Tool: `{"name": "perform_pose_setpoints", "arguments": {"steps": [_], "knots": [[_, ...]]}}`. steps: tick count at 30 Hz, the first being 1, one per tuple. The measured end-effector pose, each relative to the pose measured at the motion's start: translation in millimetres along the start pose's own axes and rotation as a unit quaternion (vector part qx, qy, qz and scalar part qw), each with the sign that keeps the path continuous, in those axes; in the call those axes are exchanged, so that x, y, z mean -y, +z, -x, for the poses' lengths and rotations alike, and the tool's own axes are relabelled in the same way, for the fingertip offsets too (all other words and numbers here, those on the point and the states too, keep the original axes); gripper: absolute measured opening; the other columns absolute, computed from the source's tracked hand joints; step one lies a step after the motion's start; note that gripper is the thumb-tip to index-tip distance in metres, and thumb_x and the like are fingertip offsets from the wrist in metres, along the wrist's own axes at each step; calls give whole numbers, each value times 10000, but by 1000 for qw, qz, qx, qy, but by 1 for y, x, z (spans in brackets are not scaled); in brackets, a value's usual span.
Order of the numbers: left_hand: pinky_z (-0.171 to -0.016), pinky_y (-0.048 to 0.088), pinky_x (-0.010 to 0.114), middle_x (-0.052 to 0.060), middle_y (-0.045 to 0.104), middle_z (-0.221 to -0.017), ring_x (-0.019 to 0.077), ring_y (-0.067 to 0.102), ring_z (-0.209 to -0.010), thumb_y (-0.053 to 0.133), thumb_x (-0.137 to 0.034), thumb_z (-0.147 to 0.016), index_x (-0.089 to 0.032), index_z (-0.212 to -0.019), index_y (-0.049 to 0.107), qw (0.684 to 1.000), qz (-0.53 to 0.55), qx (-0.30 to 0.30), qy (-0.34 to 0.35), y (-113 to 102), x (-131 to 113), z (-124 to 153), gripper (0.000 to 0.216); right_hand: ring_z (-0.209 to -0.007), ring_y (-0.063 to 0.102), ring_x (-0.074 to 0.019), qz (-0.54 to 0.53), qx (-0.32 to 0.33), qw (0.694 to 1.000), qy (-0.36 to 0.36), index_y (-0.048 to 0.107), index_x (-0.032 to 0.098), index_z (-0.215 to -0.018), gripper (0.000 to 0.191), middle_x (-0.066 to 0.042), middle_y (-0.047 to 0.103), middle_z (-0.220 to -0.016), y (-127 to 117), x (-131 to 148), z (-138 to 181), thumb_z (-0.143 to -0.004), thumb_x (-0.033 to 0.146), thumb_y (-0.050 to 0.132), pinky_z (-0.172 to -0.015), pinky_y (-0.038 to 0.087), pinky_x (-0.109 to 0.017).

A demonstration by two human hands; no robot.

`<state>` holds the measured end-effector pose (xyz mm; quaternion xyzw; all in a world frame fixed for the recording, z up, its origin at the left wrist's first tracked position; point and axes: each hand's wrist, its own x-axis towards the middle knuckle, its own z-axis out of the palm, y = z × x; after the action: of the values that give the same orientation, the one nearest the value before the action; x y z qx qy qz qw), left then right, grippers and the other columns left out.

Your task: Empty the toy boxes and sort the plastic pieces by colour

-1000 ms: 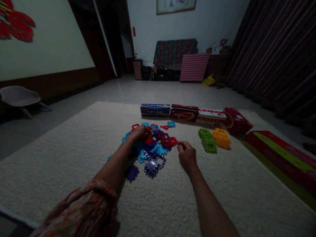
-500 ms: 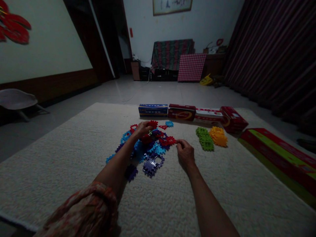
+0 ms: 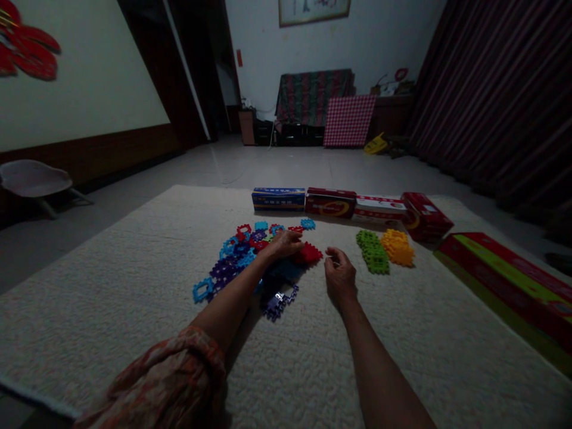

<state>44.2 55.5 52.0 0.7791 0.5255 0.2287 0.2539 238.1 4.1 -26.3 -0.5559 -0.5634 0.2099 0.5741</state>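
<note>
A heap of interlocking plastic tiles in red, blue and purple lies on the pale quilted mat (image 3: 147,256). My left hand (image 3: 285,243) reaches over the heap with its fingers stretched to the right, their tips close to a red tile (image 3: 309,254). Its palm and forearm cover part of the heap. Right of the red tile, my right hand (image 3: 341,275) hovers just above the mat, fingers slightly curled and apart, nothing visible in them. Purple tiles (image 3: 277,301) lie at the near side of the heap. A light-blue frame tile (image 3: 203,290) is at its left edge.
Green tiles (image 3: 373,252) and yellow tiles (image 3: 397,248) form separate piles to the right. Behind the tiles stand a blue box (image 3: 278,199), a dark red box (image 3: 330,203) and further boxes. A long red and green box (image 3: 504,286) borders the right side.
My left hand has moved right and nearer from the heap's far side, where it gripped a red tile. A red tile now lies at the heap's right edge. My right hand has drawn away from it.
</note>
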Motion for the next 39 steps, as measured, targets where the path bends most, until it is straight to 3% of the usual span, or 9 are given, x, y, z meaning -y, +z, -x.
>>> {"name": "perform_pose_setpoints", "arguments": {"steps": [3, 7, 11, 17, 23, 28, 32, 36, 39], "knots": [[-836, 525, 292, 70, 779, -1027, 240, 705, -978, 585, -340, -868, -197, -1160, 751, 993, -68, -80, -47, -15, 18, -1, 365, -893, 696, -248, 0, 4, 1000, 3, 704, 153, -1046, 352, -147, 741, -1056, 0, -2, -1, -781, 286, 514, -860, 555, -407], [-1042, 463, 314, 97, 696, -1308, 252, 626, -1226, 506, -295, -929, -197, -1311, 671, 947, -193, -163, -199, -52, 58, -4, 428, -915, 697, -259, 7, 9, 1000, -4, 712, 147, -1032, 352, -153, 743, -1049, 0, -6, -2, -788, 297, 507, -879, 548, -421], [-1033, 469, 306, 130, 662, -1354, 267, 592, -1278, 562, -213, -857, -173, -1336, 629, 919, -235, -128, -289, -78, 94, -6, 486, -926, 695, -257, 15, 8, 1000, -12, 716, 160, -1019, 333, -143, 748, -1044, 1, -7, -2, -795, 292, 509, -881, 546, -412], [-931, 507, 349, 206, 684, -1244, 318, 647, -1164, 660, -251, -779, -146, -1171, 684, 907, -238, -96, -333, -78, 117, -8, 407, -913, 696, -248, 11, 7, 1000, -17, 718, 166, -1003, 325, -133, 751, -1028, 1, -6, -1, -788, 290, 509, -868, 551, -397], [-976, 486, 353, 153, 677, -1287, 286, 624, -1188, 553, -241, -883, -181, -1196, 710, 907, -247, -163, -301, -81, 108, -1, 355, -914, 695, -248, 16, 9, 1000, -20, 723, 175, -990, 324, -126, 755, -1020, 1, -5, -2, -779, 285, 503, -869, 552, -398], [-970, 505, 339, 94, 722, -1208, 260, 645, -1132, 513, -275, -938, -196, -1151, 750, 932, -167, -241, -214, -69, 75, 0, 328, -899, 696, -250, 16, 10, 1000, -10, 721, 163, -1000, 345, -134, 752, -1020, 1, -4, -2, -772, 294, 496, -867, 549, -401], [-927, 556, 423, 76, 667, -1225, 293, 631, -1112, 590, -396, -960, -161, -1237, 656, 986, -60, -123, -101, -25, 36, -6, 369, -876, 693, -246, 12, 8, 1000, -7, 713, 160, -1024, 359, -135, 750, -1021, 0, -2, -1, -776, 304, 496, -850, 549, -399], [-904, 568, 420, 84, 606, -1321, 262, 626, -1112, 635, -389, -943, -185, -1242, 635, 990, -55, -99, -84, 11, 13, -7, 362, -842, 687, -242, 7, 5, 1000, -4, 710, 165, -1014, 351, -129, 752, -1003, 0, -4, -2, -767, 311, 507, -817, 552, -392], [-917, 564, 429, 86, 617, -1300, 260, 628, -1109, 611, -395, -958, -184, -1239, 635, 990, -56, -96, -81, 11, 11, -4, 352, -828, 685, -242, 4, -1, 1000, -1, 710, 173, -988, 335, -123, 753, -978, 2, -5, -3, -758, 323, 518, -804, 555, -395]]}}
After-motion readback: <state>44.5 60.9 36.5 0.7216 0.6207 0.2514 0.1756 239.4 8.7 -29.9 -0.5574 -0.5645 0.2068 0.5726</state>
